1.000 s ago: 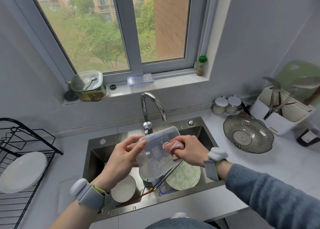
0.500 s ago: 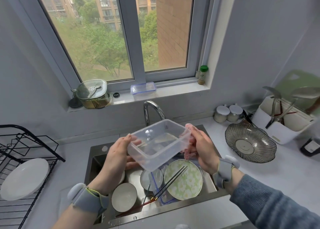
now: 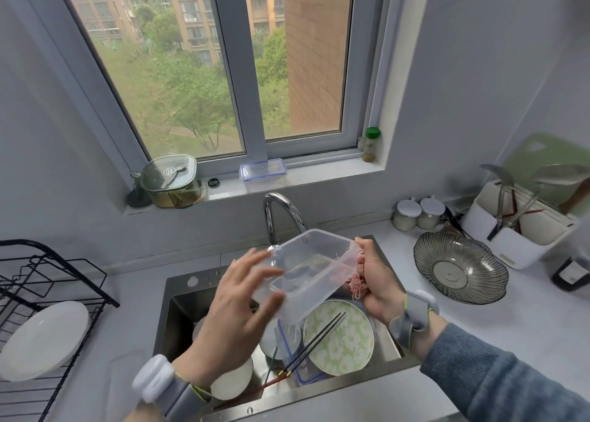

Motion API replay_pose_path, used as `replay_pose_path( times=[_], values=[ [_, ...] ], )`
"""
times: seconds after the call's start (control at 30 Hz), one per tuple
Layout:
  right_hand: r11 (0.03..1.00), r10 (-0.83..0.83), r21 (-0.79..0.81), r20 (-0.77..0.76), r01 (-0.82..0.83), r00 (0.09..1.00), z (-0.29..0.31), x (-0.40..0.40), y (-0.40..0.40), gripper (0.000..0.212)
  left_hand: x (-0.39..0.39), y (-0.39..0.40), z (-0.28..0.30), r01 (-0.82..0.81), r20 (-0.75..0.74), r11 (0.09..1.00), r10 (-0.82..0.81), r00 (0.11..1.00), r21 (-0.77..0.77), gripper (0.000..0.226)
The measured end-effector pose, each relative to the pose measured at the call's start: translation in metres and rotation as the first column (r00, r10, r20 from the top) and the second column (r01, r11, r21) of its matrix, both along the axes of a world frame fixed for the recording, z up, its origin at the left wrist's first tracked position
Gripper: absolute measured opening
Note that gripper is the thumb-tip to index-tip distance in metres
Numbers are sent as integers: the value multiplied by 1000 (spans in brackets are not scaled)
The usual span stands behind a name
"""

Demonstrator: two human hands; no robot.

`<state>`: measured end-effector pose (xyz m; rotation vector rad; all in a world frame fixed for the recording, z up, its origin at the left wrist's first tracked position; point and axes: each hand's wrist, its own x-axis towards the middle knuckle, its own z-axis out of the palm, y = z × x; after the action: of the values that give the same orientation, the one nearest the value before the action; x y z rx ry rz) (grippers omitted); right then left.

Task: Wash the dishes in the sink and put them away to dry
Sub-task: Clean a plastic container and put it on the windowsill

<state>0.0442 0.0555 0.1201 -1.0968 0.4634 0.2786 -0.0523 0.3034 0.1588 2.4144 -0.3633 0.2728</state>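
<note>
Above the steel sink (image 3: 178, 310) I hold a clear plastic container (image 3: 306, 268), tilted with its opening toward me. My left hand (image 3: 236, 306) grips its near left end, thumb under and fingers over the rim. My right hand (image 3: 376, 281) holds the right end and bunches a pink cloth (image 3: 356, 282) against it. Down in the sink lie a green flowered plate (image 3: 341, 342), dark chopsticks (image 3: 316, 342), a white bowl (image 3: 233, 380) and a blue-rimmed lid (image 3: 297, 370).
A black drying rack (image 3: 48, 297) with a white plate (image 3: 41, 342) stands at the left. The tap (image 3: 281, 214) rises behind the container. At the right are a ribbed glass dish (image 3: 459, 268), two jars (image 3: 418, 214) and a white utensil holder (image 3: 523, 227). Another container (image 3: 263, 169) sits on the sill.
The container came up out of the sink and turned from bottom-up to opening toward me. The cloth moved from wiping its underside to the right end, and my left hand shifted its grip.
</note>
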Motion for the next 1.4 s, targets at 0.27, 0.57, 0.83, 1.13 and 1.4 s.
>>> replay_pose_path(
  times=[0.27, 0.57, 0.83, 1.13, 1.4],
  values=[
    [994, 3, -107, 94, 7, 996, 13, -7, 9, 16, -3, -13, 5, 111, -150, 963, -151, 977, -245, 49],
    [726, 504, -679, 421, -107, 754, 48, -67, 49, 24, 2, -29, 2, -201, -397, 819, -35, 917, -537, 35],
    [727, 351, -683, 276, -75, 895, 19, -14, 22, 9, 8, -29, 21, -304, -469, 623, -116, 875, -721, 47],
    [828, 346, -561, 536, 19, 770, 45, -65, 60, 42, 30, -45, 7, -547, -586, 259, -106, 803, -796, 60],
    [775, 407, -618, 647, 131, 644, 36, -62, 58, 50, 37, -35, 7, -613, -627, 131, -199, 753, -779, 63]
  ],
)
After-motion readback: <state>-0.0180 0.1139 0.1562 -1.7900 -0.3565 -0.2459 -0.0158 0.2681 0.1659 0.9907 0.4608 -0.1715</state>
